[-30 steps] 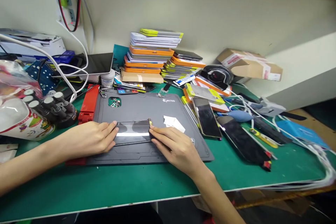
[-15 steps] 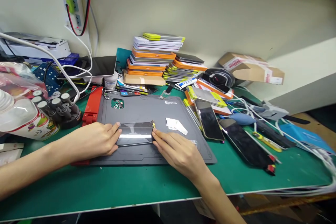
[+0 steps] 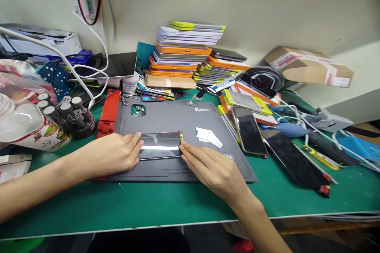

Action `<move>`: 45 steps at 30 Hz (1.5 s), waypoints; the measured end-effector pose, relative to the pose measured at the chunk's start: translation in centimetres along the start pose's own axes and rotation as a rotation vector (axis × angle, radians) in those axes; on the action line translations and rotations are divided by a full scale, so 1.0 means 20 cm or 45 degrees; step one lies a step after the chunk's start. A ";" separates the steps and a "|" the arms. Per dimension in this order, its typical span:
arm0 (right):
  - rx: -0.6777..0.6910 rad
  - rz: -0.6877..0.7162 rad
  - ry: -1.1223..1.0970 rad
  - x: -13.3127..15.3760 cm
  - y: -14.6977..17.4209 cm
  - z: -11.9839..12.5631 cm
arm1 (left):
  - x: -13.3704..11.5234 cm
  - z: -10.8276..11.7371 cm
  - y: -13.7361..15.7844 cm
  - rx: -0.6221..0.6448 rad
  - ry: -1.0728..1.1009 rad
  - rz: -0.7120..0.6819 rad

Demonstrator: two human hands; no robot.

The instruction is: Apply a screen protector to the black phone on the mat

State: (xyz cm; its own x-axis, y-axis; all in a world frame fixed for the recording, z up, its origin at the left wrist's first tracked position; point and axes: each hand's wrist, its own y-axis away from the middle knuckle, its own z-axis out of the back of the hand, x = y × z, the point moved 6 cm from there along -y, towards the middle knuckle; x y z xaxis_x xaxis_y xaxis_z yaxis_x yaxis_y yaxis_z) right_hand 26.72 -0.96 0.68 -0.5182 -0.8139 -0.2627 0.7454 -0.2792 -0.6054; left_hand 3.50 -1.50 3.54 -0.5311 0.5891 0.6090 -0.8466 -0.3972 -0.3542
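Note:
A phone-sized dark glass screen (image 3: 160, 141) lies lengthwise on the grey work mat (image 3: 169, 115), with a bright reflection along it. Whether a phone body is beneath it, I cannot tell. My left hand (image 3: 121, 151) grips its left end, fingers closed together over that edge. At the right end, my right hand (image 3: 215, 168) pinches the edge between thumb and fingers. A short gold-coloured ribbon cable (image 3: 181, 135) sticks up from that end, just beyond my right fingertips. Right of the screen lies a crumpled white wipe (image 3: 208, 137).
Small metal parts sit in the mat's green recess (image 3: 138, 110). A glass brush bottle (image 3: 196, 100) stands at its back edge. Two phones, one a black phone (image 3: 248, 130), lie right. A screwdriver stand (image 3: 74, 118) and plastic bottle (image 3: 26, 122) are left. Stacked boxes (image 3: 181, 57) rise behind.
The whole scene has shifted in view, mostly rightward and slightly up, as my head moved. Both hands stay at the ends of the screen, with little visible change in their hold.

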 end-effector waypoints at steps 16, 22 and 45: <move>0.010 -0.070 -0.078 -0.02 -0.01 0.01 | -0.02 0.01 -0.01 -0.021 -0.037 -0.029; 0.000 -0.088 -0.113 -0.04 -0.01 0.01 | -0.02 -0.01 0.01 -0.028 -0.041 -0.023; -0.041 -0.227 -0.319 -0.07 0.02 -0.02 | 0.00 0.00 0.02 -0.108 -0.085 -0.037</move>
State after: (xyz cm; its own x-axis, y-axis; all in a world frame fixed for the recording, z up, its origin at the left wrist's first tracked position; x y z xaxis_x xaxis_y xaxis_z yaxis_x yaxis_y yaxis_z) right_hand 27.63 0.25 0.47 -0.5170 -0.8550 0.0410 0.6363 -0.4158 -0.6498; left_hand 3.05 -1.64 3.42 -0.5056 0.5502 0.6646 -0.8628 -0.3182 -0.3929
